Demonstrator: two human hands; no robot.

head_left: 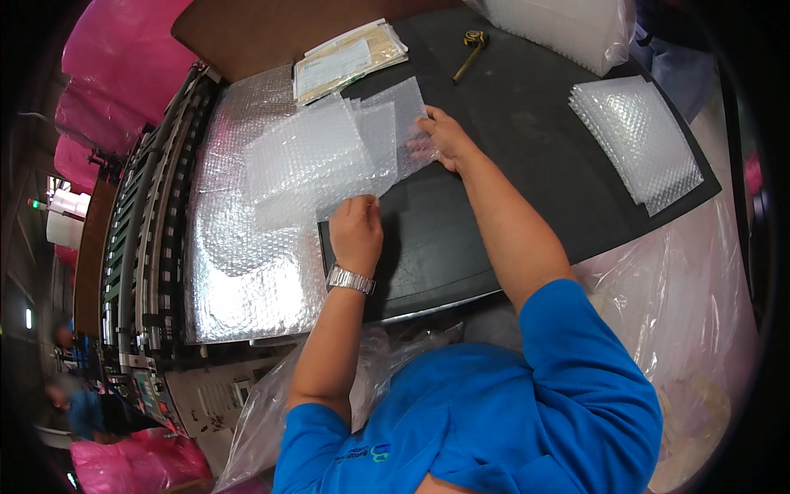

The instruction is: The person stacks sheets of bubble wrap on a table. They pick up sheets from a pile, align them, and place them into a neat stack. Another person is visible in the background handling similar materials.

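Several clear bubble wrap sheets (309, 152) lie fanned out and overlapping over the left part of the black tabletop. My right hand (442, 140) grips the rightmost bubble wrap sheet (411, 123) by its right edge, its fingers partly seen through the plastic. At the lower edge of the fan, my left hand (356, 230), with a metal watch on the wrist, has its fingers curled and pinched together at the sheets' near corner. Part of that grip is hidden behind the knuckles. Beneath the sheets spreads silvery bubble material (255, 288).
A stack of bubble wrap pieces (638, 140) sits at the table's right. Papers and envelopes (350, 62) and a yellow-black tape measure (471, 49) lie at the back. A roller machine (136, 239) borders the left side. Large clear plastic (666, 305) hangs below the right edge.
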